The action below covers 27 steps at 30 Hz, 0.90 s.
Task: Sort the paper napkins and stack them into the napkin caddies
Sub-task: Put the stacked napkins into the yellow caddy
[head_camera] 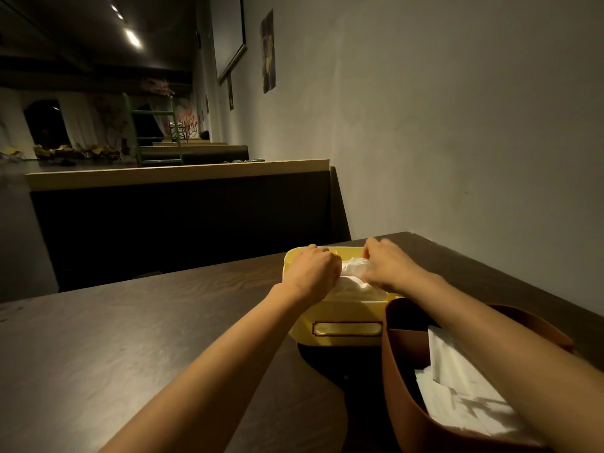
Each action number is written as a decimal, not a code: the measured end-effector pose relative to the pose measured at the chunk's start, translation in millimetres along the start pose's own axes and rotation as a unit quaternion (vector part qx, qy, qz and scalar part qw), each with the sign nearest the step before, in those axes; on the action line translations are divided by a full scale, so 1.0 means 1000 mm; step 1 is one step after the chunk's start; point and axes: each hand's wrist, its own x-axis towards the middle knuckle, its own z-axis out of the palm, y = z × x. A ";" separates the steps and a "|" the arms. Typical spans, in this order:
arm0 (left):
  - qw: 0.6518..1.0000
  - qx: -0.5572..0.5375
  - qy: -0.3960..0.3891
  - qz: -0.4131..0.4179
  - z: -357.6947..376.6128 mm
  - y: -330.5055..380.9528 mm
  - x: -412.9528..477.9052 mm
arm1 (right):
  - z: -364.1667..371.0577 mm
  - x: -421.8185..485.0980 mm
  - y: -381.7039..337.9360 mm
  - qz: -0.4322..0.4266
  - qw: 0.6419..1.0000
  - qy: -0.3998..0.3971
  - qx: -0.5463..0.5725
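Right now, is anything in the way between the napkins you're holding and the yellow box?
No, nothing visible. The left hand and right hand hold the napkins directly over the open yellow caddy and the pile inside it.

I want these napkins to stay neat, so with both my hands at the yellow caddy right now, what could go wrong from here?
1. The left hand and right hand both grip the white napkins bunched over the yellow caddy. Pushing them in like that may crease or tear them.
2. The right forearm crosses over the brown bin, so it could nudge the bin or drag its loose napkins out.
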 end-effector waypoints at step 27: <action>0.980 -0.104 -0.153 -0.077 0.005 -0.008 0.008 | -0.004 0.003 -0.003 -0.052 0.975 -0.206 -0.069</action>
